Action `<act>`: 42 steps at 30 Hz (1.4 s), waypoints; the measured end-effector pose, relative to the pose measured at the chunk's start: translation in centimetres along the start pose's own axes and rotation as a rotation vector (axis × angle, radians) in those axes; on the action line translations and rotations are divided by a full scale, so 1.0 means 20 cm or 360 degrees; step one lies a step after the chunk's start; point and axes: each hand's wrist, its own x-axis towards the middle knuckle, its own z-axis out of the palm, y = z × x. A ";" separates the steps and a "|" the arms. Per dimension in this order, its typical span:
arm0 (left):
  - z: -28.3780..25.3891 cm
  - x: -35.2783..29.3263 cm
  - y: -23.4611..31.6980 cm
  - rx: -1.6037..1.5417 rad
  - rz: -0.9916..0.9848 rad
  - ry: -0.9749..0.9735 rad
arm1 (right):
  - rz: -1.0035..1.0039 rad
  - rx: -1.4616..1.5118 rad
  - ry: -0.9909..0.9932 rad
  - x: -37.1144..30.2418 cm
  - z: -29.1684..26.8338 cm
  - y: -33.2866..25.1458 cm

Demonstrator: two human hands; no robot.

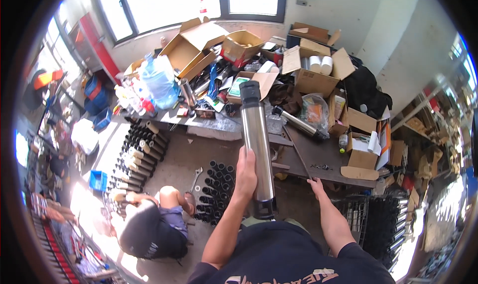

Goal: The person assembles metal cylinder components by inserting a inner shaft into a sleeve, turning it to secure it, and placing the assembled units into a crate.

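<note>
Cluttered and sunlit, the workshop runs from bright windows at the back down to a concrete floor (pixel 174 169). At far left, rows of black-capped metal cylinders (pixel 139 149) lie on the floor, and a second person (pixel 149 224) crouches beside them, near a block of upright black tubes (pixel 216 187) and a wrench (pixel 195 177). Behind, the worktop (pixel 318 157) is piled with open cardboard boxes (pixel 199 42), a clear water jug (pixel 159 79) and loose tools.

At centre, the left hand (pixel 245 177) is clamped round a long steel cylinder (pixel 259 149) with black caps at both ends. Its long axis stands nearly upright, the top leaning slightly away from the person, the lower end just above the chest. The grip sits below the middle, so most of the length rises above the hand.

To the right, the right hand (pixel 315 185) rests on the worktop's front edge, apart from the cylinder; whether its fingers are curled or flat I cannot tell. The left hand alone carries the cylinder. A similar cylinder (pixel 298 122) lies on the worktop further back.
</note>
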 end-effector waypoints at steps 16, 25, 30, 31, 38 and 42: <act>1.19 -0.31 -0.17 0.0313 -0.0547 -0.1792 | 0.0103 0.2282 -0.0239 -1.46 -0.79 -0.17; 1.86 -0.52 -0.56 0.0758 -0.0747 -0.1386 | 0.0598 0.3314 0.1201 -1.30 -1.67 1.16; 2.27 -0.76 -0.64 0.0977 -0.0827 -0.1723 | 0.0537 0.3580 0.1732 -1.21 -2.06 1.95; 2.31 -0.77 -0.69 0.0981 -0.0858 -0.1770 | 0.0543 0.3643 0.1758 -1.21 -2.12 2.07; 2.53 -0.76 -0.87 0.1225 -0.0893 -0.1979 | 0.1580 0.3439 0.1749 -1.22 -2.03 2.72; 2.63 -0.78 -0.96 0.1281 -0.0912 -0.2011 | 0.1524 0.3242 0.1883 -1.22 -1.92 2.89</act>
